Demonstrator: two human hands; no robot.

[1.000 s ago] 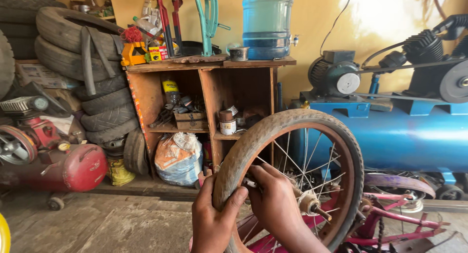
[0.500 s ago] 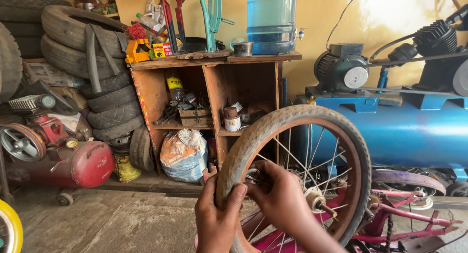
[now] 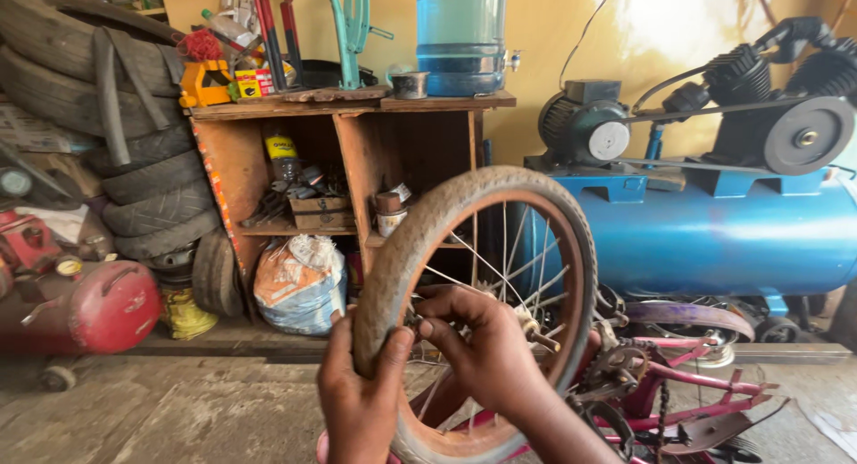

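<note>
The small bicycle wheel (image 3: 478, 312) stands upright in the near middle of the scene, above the pink bicycle frame (image 3: 678, 410) that lies on the floor at the near right. Its dusty, worn tyre (image 3: 420, 241) sits all the way round the rim as far as the view shows, so the tyre looks mounted rather than off. The left hand (image 3: 361, 401) has its fingers clamped around the tyre's near left edge, thumb pressed on the tread. The right hand (image 3: 486, 339) reaches between the spokes, its fingers pinched together on something small at the rim's inner side; what that is cannot be made out. Judging from this, the work is at a fine stage on the rim, with the wheel apparently not yet fixed back into the frame. Behind stand a wooden shelf (image 3: 348, 142) and a blue air compressor (image 3: 714, 223).
</note>
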